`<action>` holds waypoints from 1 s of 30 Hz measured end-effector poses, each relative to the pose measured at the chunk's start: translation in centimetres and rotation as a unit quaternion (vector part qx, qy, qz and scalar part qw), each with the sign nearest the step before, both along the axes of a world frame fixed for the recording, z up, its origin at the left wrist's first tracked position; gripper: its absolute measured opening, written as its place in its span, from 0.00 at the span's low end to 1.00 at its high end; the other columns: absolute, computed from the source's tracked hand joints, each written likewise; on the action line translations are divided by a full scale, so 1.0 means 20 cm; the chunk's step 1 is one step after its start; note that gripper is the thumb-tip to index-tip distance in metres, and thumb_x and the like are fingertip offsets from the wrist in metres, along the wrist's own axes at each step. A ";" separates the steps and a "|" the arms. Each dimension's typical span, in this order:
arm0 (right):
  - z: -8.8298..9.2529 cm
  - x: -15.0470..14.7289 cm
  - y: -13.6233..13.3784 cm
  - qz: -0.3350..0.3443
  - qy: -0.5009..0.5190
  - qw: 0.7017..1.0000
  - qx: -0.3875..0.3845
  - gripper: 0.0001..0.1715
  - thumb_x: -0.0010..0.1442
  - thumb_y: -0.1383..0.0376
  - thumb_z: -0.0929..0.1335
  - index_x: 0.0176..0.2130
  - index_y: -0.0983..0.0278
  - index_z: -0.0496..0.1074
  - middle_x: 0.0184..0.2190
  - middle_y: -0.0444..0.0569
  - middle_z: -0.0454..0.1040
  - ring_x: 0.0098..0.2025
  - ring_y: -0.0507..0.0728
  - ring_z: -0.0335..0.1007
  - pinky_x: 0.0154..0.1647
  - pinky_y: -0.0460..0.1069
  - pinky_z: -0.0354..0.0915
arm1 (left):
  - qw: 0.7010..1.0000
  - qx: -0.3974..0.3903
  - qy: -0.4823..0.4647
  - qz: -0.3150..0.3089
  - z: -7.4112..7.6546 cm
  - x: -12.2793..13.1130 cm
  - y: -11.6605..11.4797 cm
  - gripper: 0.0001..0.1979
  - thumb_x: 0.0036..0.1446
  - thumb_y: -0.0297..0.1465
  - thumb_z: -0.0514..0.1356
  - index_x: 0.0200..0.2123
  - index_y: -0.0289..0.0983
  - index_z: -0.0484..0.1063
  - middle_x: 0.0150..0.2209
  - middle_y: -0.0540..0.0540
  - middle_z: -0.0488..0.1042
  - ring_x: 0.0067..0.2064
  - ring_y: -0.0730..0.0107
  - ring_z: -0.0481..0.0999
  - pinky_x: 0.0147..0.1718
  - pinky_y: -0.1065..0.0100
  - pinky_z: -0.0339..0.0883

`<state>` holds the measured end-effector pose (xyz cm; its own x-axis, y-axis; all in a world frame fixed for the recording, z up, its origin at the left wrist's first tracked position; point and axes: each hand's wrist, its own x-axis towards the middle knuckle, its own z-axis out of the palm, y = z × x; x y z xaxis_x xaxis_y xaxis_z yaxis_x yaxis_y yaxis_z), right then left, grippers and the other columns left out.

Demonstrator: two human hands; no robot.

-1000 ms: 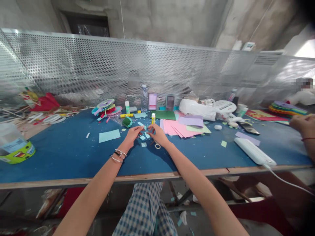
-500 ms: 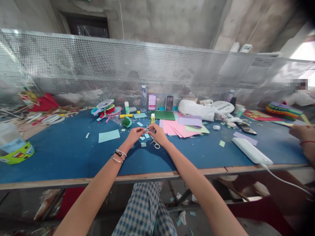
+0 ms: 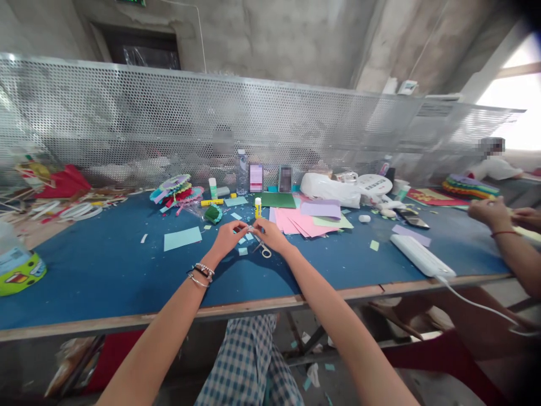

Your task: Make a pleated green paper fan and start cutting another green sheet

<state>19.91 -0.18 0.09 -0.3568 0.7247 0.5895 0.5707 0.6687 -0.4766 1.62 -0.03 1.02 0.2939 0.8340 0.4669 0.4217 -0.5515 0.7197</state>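
My left hand (image 3: 229, 237) and my right hand (image 3: 270, 235) meet above the blue table, fingertips closed in a pinch. Between them is a small pale piece of paper (image 3: 250, 229), mostly covered by the fingers. Scissors (image 3: 265, 252) with light handles lie just below my right hand, their blades partly hidden. Small light blue paper scraps (image 3: 242, 251) are scattered under the hands. A yellow glue stick (image 3: 258, 210) stands upright just beyond them. To the left lie a light blue paper sheet (image 3: 183, 238) and a green, blue-edged paper piece (image 3: 213, 213).
Pink sheets (image 3: 304, 223) and a purple sheet (image 3: 321, 208) lie right of my hands. Two phones (image 3: 256, 178) and a bottle (image 3: 242, 172) stand along the mesh screen (image 3: 169, 124). A white power bank (image 3: 422, 256) trails a cable. Another person's hand (image 3: 486, 214) is at far right.
The view has turned slightly right, so the table things appear shifted left. My hands stay pinched together. At far right, the other person's hands show more fully.
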 end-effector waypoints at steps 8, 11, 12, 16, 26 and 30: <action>0.00 0.01 -0.01 0.001 -0.040 0.999 -0.008 0.12 0.64 0.59 0.60 0.32 0.63 0.66 0.27 0.44 0.67 0.30 0.52 0.62 0.32 0.46 0.57 | 0.991 0.092 0.096 0.012 0.01 0.00 -0.04 0.14 0.60 0.39 0.50 0.37 0.39 0.73 0.35 0.45 0.75 0.34 0.66 0.71 0.37 0.68 0.62; 0.00 0.01 -0.01 0.000 -0.036 0.999 -0.007 0.12 0.64 0.60 0.60 0.32 0.63 0.67 0.27 0.44 0.67 0.30 0.52 0.62 0.32 0.46 0.57 | 0.992 0.089 0.093 0.005 0.02 0.00 -0.05 0.18 0.63 0.40 0.46 0.35 0.38 0.73 0.34 0.45 0.74 0.35 0.66 0.71 0.36 0.68 0.61; 0.00 0.01 -0.01 0.000 -0.034 0.999 -0.007 0.12 0.64 0.60 0.61 0.31 0.63 0.67 0.27 0.44 0.68 0.30 0.52 0.62 0.32 0.46 0.57 | 0.993 0.083 0.090 0.000 0.02 0.00 -0.05 0.19 0.63 0.40 0.46 0.34 0.38 0.73 0.33 0.45 0.74 0.34 0.66 0.71 0.36 0.69 0.61; 0.01 0.01 -0.02 0.000 -0.033 0.999 -0.016 0.14 0.64 0.59 0.61 0.30 0.64 0.67 0.26 0.44 0.68 0.29 0.51 0.62 0.32 0.45 0.56 | 0.995 0.052 0.084 -0.004 0.02 0.00 -0.05 0.17 0.60 0.43 0.50 0.36 0.38 0.73 0.32 0.47 0.76 0.34 0.66 0.72 0.35 0.69 0.62; 0.01 0.00 -0.03 -0.009 -0.049 0.998 -0.023 0.12 0.62 0.57 0.63 0.32 0.63 0.67 0.26 0.44 0.68 0.30 0.51 0.62 0.32 0.45 0.55 | 0.997 0.039 0.067 0.002 -0.01 0.00 -0.01 0.18 0.61 0.42 0.49 0.33 0.36 0.73 0.28 0.48 0.75 0.30 0.69 0.72 0.32 0.70 0.60; 0.01 -0.01 -0.03 -0.017 -0.069 0.997 -0.022 0.11 0.61 0.57 0.64 0.34 0.63 0.66 0.27 0.44 0.67 0.30 0.52 0.61 0.30 0.45 0.53 | 0.996 0.042 0.081 0.002 -0.02 0.00 -0.01 0.18 0.61 0.41 0.49 0.34 0.36 0.73 0.29 0.48 0.75 0.31 0.68 0.72 0.32 0.70 0.60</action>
<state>19.80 -0.85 0.26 -0.4065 0.7619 0.5042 0.6555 0.6276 -0.4199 1.52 -0.17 0.64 0.3681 0.7947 0.4826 0.5301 -0.6058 0.5932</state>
